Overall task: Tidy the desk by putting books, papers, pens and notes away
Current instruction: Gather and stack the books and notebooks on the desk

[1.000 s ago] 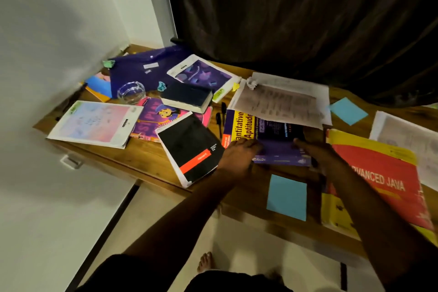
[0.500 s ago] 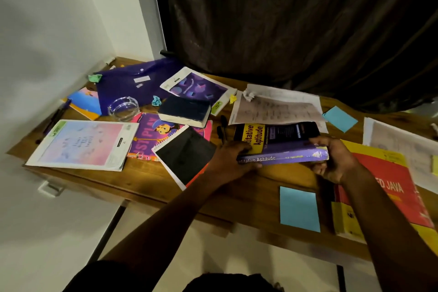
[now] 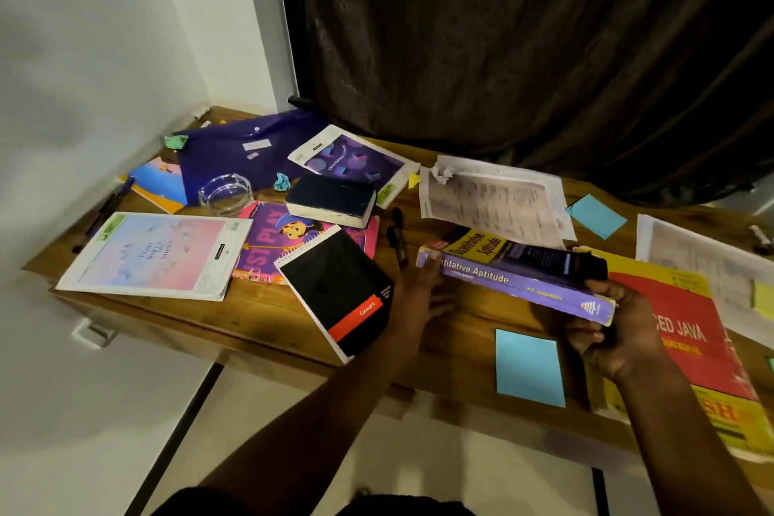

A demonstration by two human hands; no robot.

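Note:
A thick purple and yellow book titled Quantitative Aptitude [image 3: 519, 272] is lifted off the wooden desk [image 3: 268, 323], tilted with its spine towards me. My right hand [image 3: 615, 327] grips its right end from below. My left hand [image 3: 423, 289] touches its left end, thumb on the spine corner and fingers spread beneath. Under the book's far edge lie printed papers [image 3: 490, 201]. A red and yellow Java book [image 3: 691, 339] lies at the right. A black spiral notebook [image 3: 339, 289] lies left of my left hand.
Two black pens [image 3: 398, 235] lie behind my left hand. Blue sticky notes [image 3: 530, 367] lie at the front edge and at the back right. A pastel pad [image 3: 159, 253], a purple activity book [image 3: 276, 239], a dark book [image 3: 331, 199], a glass ashtray [image 3: 226, 193] and a purple folder [image 3: 247, 151] crowd the left. A dark curtain hangs behind.
The Quantitative Aptitude book came off the desk and its near edge rose. My right hand shifted under its right end while my left hand loosened to a light touch at the left end.

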